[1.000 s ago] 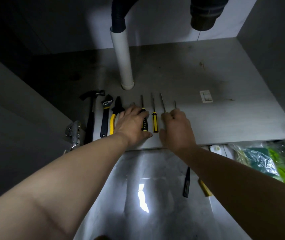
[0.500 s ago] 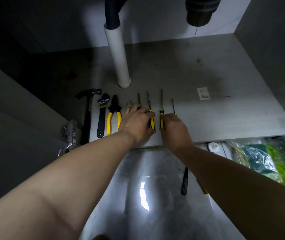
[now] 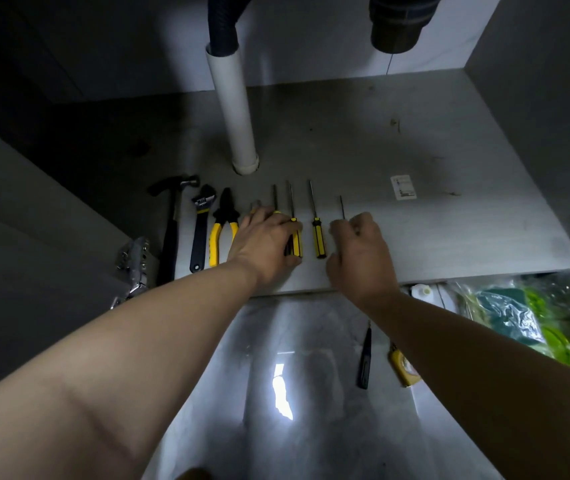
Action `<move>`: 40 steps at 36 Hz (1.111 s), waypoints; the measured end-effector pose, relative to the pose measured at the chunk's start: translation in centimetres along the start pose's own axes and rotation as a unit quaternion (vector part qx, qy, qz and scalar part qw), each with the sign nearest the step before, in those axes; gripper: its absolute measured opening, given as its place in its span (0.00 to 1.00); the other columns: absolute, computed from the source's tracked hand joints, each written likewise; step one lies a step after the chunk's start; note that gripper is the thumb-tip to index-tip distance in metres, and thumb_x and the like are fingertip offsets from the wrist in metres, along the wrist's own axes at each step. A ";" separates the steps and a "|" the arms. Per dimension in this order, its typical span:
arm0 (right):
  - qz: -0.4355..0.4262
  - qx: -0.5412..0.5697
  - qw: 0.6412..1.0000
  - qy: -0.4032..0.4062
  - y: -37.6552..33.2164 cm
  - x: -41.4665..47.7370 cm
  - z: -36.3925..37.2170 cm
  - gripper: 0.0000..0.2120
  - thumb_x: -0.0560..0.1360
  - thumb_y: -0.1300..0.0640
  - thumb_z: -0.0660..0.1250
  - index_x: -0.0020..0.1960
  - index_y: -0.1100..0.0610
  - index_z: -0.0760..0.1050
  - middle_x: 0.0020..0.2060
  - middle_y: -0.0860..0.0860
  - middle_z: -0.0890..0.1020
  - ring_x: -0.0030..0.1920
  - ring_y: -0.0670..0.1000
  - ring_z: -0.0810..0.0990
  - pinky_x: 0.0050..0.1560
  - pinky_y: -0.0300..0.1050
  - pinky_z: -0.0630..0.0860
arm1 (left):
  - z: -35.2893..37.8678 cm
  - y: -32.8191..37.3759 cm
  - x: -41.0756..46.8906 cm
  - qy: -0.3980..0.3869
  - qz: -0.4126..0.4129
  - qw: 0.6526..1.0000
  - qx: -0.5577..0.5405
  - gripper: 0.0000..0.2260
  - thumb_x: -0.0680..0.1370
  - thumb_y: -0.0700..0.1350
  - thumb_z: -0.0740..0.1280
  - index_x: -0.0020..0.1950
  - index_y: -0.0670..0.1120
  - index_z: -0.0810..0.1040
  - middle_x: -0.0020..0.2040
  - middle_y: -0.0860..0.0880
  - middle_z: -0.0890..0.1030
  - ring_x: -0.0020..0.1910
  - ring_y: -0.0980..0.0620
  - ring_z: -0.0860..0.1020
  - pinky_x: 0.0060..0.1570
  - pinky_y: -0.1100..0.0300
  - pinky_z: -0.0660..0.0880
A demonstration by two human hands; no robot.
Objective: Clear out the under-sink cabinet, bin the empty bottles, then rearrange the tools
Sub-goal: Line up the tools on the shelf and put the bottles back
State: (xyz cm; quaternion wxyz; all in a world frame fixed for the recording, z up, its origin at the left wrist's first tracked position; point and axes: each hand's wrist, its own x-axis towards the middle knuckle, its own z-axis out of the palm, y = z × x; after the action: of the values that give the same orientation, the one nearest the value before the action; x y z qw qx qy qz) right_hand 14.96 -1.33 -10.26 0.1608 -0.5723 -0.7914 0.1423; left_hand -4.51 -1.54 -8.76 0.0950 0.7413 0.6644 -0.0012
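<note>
Tools lie in a row near the front edge of the cabinet floor (image 3: 345,133): a hammer (image 3: 172,233), an adjustable wrench (image 3: 199,233), yellow-handled pliers (image 3: 221,223), then screwdrivers. My left hand (image 3: 264,245) rests on the handles of the left screwdrivers (image 3: 296,239), whose shafts stick out beyond the fingers. One yellow-and-black screwdriver (image 3: 318,237) lies free between my hands. My right hand (image 3: 359,252) has curled fingers round the handle of a small thin screwdriver (image 3: 341,206); only its shaft shows.
A white drain pipe (image 3: 236,112) rises behind the row, and a dark trap (image 3: 397,26) hangs at the top right. A door hinge (image 3: 134,263) is at the left. On the tiled floor lie a black tool (image 3: 364,358), a yellow tape measure (image 3: 404,370) and plastic bags (image 3: 536,317).
My right hand has shifted right with the small screwdriver, uncovering the yellow-and-black one. My left hand has stayed on the left screwdrivers.
</note>
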 end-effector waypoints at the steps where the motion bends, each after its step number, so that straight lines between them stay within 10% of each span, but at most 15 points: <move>1: 0.020 0.007 1.000 0.002 0.4 -0.1 -0.2 0.22 0.73 0.60 0.68 0.66 0.57 0.73 0.58 0.57 0.70 0.53 0.55 0.74 0.51 0.50 0.79 | 0.0 -0.1 0.0 0.001 -0.001 1.000 -0.002 0.30 0.75 0.62 0.70 0.75 0.58 0.69 0.75 0.55 0.70 0.77 0.47 0.59 0.71 0.48 0.58; 31: 0.019 0.059 0.998 -0.030 1.7 -0.1 -0.2 0.29 0.74 0.71 0.64 0.73 0.55 0.72 0.65 0.55 0.74 0.61 0.57 0.72 0.60 0.47 0.74 | -0.2 1.9 -2.0 0.051 -0.015 0.998 -0.045 0.30 0.72 0.59 0.72 0.73 0.54 0.71 0.70 0.51 0.72 0.72 0.47 0.64 0.71 0.51 0.60; 40: 0.111 0.076 0.991 0.026 4.5 -6.0 -3.7 0.11 0.76 0.64 0.62 0.57 0.58 0.74 0.54 0.56 0.73 0.46 0.59 0.78 0.44 0.48 0.74 | 2.0 8.7 -7.7 0.061 0.078 0.991 -0.093 0.12 0.78 0.52 0.67 0.59 0.50 0.76 0.56 0.50 0.73 0.56 0.49 0.72 0.55 0.54 0.71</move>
State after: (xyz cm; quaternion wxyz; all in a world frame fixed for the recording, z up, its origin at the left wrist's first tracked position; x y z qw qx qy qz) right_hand 22.14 -5.53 -9.34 0.2077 -0.6463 -0.7053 0.2042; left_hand 3.43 -10.32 -8.51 0.1224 0.7778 0.6060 0.1130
